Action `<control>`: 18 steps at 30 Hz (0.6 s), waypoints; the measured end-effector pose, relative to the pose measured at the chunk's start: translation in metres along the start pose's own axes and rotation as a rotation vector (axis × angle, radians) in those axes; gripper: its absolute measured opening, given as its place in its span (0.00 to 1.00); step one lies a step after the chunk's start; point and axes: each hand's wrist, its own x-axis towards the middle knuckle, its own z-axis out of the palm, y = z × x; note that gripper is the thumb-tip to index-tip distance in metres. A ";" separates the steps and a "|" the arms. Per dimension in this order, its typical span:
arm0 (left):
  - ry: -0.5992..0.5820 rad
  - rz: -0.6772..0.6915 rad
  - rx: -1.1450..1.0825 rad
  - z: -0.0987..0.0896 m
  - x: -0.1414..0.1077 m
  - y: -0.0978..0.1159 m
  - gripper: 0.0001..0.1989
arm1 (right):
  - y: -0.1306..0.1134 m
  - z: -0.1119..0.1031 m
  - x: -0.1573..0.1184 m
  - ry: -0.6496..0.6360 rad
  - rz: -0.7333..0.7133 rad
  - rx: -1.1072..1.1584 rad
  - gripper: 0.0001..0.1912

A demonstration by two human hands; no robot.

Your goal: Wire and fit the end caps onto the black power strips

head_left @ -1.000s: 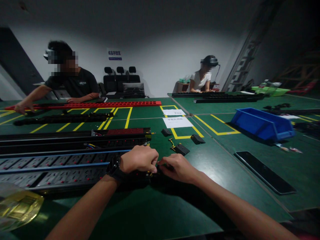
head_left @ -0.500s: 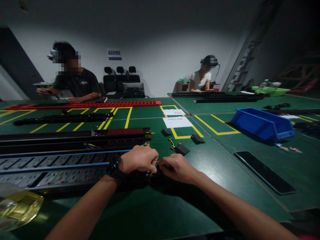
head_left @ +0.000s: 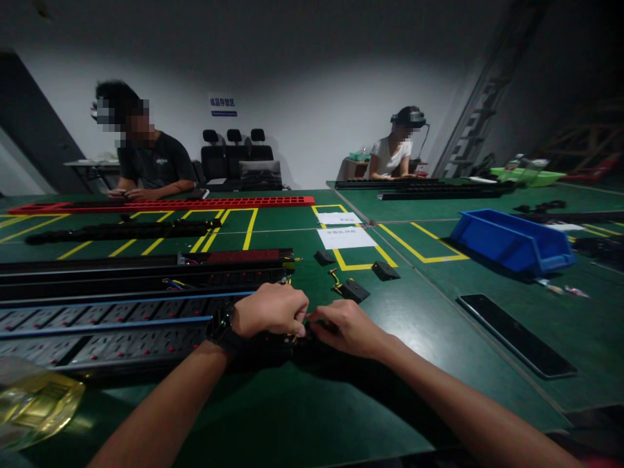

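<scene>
Long black strips of sockets (head_left: 141, 341) with red dots and blue edges lie on the green table at the left. Over their right end my left hand (head_left: 273, 311), with a black watch on its wrist, is closed, thumb and fingers pinched on something too small to make out. Close beside it, just past the strip's end, my right hand (head_left: 344, 325) has its fingers bent together around something dark that I cannot make out. Behind my right hand lies a small black end piece (head_left: 354, 290) with a yellow-green wire (head_left: 334, 279). Two more black pieces (head_left: 385, 271) rest nearby.
A blue bin (head_left: 511, 244) and a black phone (head_left: 517, 335) are at the right. White papers (head_left: 346, 238) lie at mid-table. A red rail (head_left: 160, 204) crosses the back left. Yellowish clear plastic (head_left: 39, 406) is at the front left. Two people sit across the table.
My hands have hardly moved. The person at the back left has lowered a raised hand, and both of that person's hands are now close together at the table.
</scene>
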 end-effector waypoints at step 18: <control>-0.058 0.000 0.163 -0.006 -0.011 0.020 0.15 | -0.002 0.001 0.001 -0.005 -0.003 -0.059 0.05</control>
